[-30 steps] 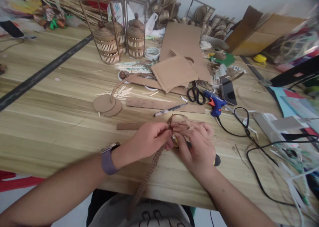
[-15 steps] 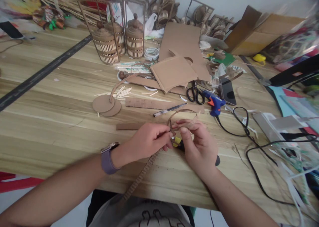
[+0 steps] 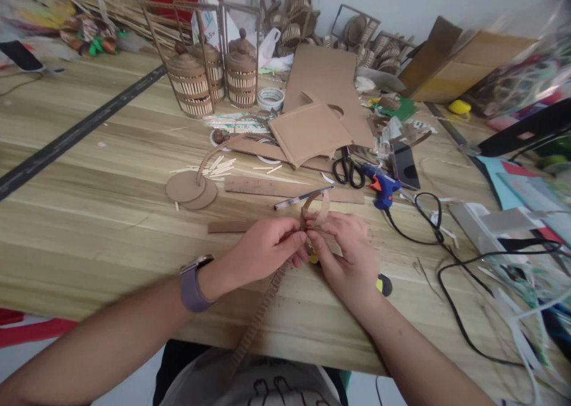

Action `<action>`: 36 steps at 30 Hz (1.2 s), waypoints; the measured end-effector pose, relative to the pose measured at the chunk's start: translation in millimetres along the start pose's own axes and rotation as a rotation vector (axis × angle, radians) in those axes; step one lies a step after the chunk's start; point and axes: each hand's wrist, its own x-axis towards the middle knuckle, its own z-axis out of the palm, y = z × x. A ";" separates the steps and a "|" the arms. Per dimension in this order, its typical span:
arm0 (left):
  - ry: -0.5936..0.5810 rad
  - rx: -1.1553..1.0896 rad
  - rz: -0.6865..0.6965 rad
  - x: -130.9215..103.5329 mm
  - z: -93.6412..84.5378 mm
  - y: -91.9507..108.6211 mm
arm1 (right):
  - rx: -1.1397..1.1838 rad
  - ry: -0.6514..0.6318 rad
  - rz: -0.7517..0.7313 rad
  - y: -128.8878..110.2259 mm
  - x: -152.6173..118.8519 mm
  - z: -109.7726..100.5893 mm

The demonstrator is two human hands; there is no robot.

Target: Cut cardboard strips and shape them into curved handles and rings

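A long ribbed cardboard strip (image 3: 259,318) runs from my fingers down toward my lap, and its other end curls up in a loop above them. My left hand (image 3: 270,245), a watch on its wrist, pinches the strip. Close against it, my right hand (image 3: 345,251) grips the loop's end between thumb and fingers. A yellow and black tool (image 3: 383,285) lies under my right hand, mostly hidden. Just beyond the hands lie a pen (image 3: 303,198), a flat cardboard strip (image 3: 285,189) and a shorter cardboard piece (image 3: 229,226).
Cardboard discs (image 3: 186,187) lie to the left, near scattered small sticks (image 3: 220,167). Black scissors (image 3: 348,171) and a blue glue gun (image 3: 381,185) with its cord are at the right. Cardboard sheets (image 3: 312,134), a tape roll (image 3: 270,98) and stick-walled lanterns (image 3: 190,85) stand farther back.
My right hand has turned and come closer to the left, drawing the strip's loop smaller and more upright. More of the tool's end shows. My left hand stays nearly in place.
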 end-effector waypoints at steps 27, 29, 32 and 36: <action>0.053 0.337 0.166 -0.7 -5.1 -3.8 | 0.221 -0.151 0.118 3.8 8.9 -6.4; 0.050 0.370 0.162 -0.7 -5.1 -4.4 | 0.205 -0.140 0.092 4.5 9.1 -6.7; 0.049 0.404 0.170 -0.9 -5.0 -4.9 | 0.204 -0.150 0.068 5.9 9.8 -7.8; 0.034 0.389 0.164 -1.5 -4.9 -4.8 | 0.251 -0.208 0.096 7.3 11.8 -10.9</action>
